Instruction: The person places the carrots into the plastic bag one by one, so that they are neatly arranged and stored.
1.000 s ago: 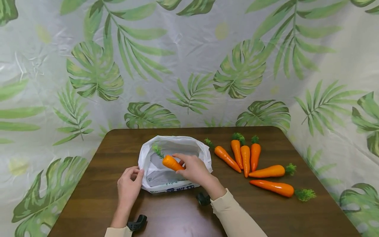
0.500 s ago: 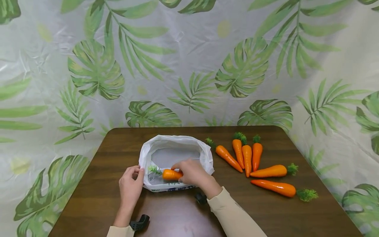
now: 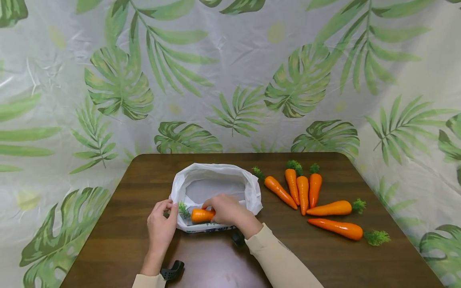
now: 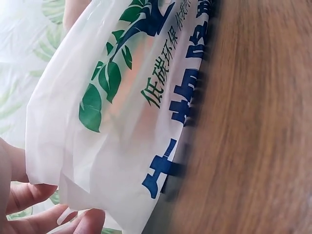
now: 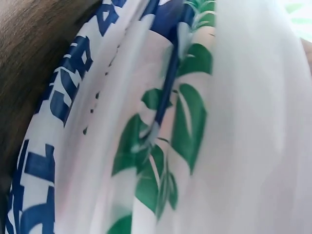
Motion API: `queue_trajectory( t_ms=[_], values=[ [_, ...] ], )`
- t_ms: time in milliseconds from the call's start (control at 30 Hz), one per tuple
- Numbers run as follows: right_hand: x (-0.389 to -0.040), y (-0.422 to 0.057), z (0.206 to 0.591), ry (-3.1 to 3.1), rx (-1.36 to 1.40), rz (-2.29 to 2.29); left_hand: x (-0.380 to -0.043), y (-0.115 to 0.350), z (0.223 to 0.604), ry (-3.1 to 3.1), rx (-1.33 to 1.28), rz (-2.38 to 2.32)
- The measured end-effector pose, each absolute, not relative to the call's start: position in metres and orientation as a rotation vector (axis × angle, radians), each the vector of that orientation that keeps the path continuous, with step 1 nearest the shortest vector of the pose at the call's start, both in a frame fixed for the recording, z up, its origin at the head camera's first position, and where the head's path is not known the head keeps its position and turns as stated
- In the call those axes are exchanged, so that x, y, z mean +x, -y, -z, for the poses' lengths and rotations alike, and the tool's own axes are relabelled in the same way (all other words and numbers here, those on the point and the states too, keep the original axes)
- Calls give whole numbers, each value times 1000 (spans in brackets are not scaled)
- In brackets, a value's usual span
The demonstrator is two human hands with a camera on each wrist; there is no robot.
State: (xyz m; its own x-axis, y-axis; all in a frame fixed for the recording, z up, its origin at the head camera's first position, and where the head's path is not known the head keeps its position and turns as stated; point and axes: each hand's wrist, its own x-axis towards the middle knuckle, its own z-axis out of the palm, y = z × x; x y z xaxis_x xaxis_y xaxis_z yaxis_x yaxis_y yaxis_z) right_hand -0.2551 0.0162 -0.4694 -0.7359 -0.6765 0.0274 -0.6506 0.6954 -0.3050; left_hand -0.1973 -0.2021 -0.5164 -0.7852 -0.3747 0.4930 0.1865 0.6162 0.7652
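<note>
1. Head view is showing the right hand (image 3: 226, 210) closing round the body of an orange carrot (image 3: 201, 216) inside the open white plastic bag (image 3: 216, 170), near its front wall. The right fingertips and the carrot's tip are hidden, so whether it is touching the bottom I cannot tell. If it is hanging above the bottom, an early release could be sending it rolling sideways.

2. The left hand (image 3: 161, 226) is pinching the bag's left rim, well clear of the other hand; the left wrist view is showing thin, creased film by those fingers. Were that pinch slipping, the limp wall could be folding inward over the opening.

3. Green fronds (image 3: 183, 210) on the carrot are pointing at the left rim, close to the left hand. They could be snagging on the film and swinging the carrot askew.

4. A black wrist mount (image 3: 237, 239) is sitting right by the bag's front wall, and printed plastic is filling the right wrist view. On the way out, the mount could be catching the wall and dragging the bag.

5. Six loose carrots are lying on the wooden table (image 3: 201, 260); the nearest loose carrot (image 3: 281, 193) is resting with its leaves just beside the bag. A sliding bag could be nudging it into its neighbours.
</note>
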Motion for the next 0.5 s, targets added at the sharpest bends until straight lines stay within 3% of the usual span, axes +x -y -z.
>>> queue_trajectory(
  t_ms=[500],
  values=[
    [-256,-19,469,-2765,-1112,439,-196,204,515,2122,204,1099]
  ],
)
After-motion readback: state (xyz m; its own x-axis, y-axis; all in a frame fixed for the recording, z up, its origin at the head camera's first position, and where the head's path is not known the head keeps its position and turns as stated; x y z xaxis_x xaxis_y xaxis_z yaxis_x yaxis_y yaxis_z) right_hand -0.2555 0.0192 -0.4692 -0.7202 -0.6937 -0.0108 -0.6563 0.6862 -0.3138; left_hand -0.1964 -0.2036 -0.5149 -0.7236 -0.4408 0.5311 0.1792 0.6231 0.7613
